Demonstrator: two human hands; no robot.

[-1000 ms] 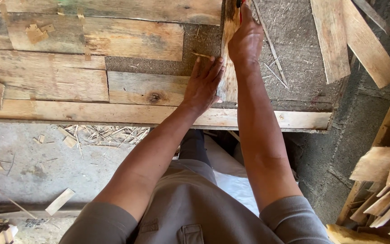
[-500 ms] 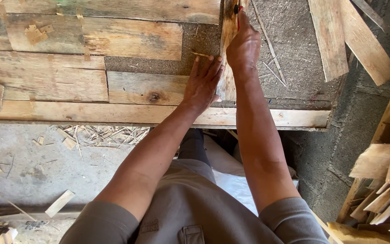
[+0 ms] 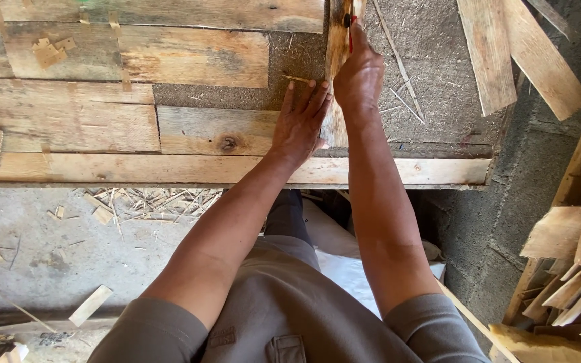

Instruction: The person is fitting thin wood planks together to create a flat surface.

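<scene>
Head view, looking down on a workbench (image 3: 189, 171) built of rough boards. The landmark is a narrow wooden strip (image 3: 337, 54) lying on the bench, its long axis running away from the person, from near the front rail to the top edge of the frame.

The left hand (image 3: 302, 121) lies flat, fingers spread and extended, pressing on the near end of the strip and on the board just left of it; it pins rather than grasps. The right hand (image 3: 360, 77) sits farther along the strip, on its right side, fingers curled around a slim red tool (image 3: 351, 32), probably a pencil or marker, though little of it shows. The tip of the tool meets the strip beyond the knuckles. The right hand is thus the farther one along the strip, the left the nearer.

Right of the strip lie loose slats (image 3: 506, 54) on the grey bench surface; well to the right and lower stands a stack of offcuts (image 3: 573, 269).

Compared with the frame one second earlier, both hands keep the same places on the strip; the right hand appears only slightly shifted along it.
</scene>
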